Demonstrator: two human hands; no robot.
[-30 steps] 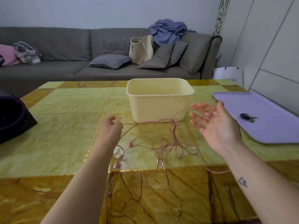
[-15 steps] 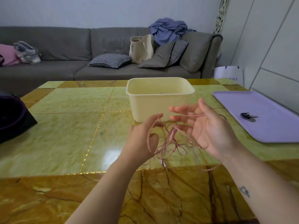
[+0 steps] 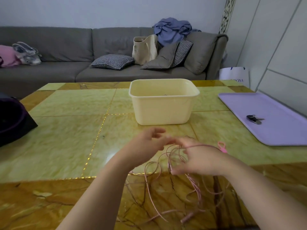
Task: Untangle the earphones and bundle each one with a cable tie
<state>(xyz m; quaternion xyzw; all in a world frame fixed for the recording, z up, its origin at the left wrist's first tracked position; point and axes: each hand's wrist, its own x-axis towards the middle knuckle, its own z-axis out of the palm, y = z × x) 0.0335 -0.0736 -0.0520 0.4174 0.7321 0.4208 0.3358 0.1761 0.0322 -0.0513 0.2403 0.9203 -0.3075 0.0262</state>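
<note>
Tabletop (image 3: pixel 66 138) in the head view was glossy yellow-green stone with a brown veined border along the near edge, and a grey sofa (image 3: pixel 66 47) stood behind it. A cream plastic tub (image 3: pixel 163 110) stood upright at the centre of the far half. A lilac tray (image 3: pixel 274 130) lay at the right edge and carried a set of keys (image 3: pixel 254 119). The earphones (image 3: pixel 196 191) were thin pink cords in a loose tangle, raised above the near border. Several loops hung between the two hands, and long strands trailed down toward the viewer to a thicker pink end piece. The right hand (image 3: pixel 199 160) was palm down with its fingers curled round the gathered loops, and one strand ran across its back. The left hand (image 3: pixel 146 145) was just beside it with its fingers bent, the fingertips meeting those of the right hand. Motion blur hid whether the left hand pinched a cord. A pink cable tie (image 3: pixel 222 146) lay flat on the table just beyond the right hand.
</note>
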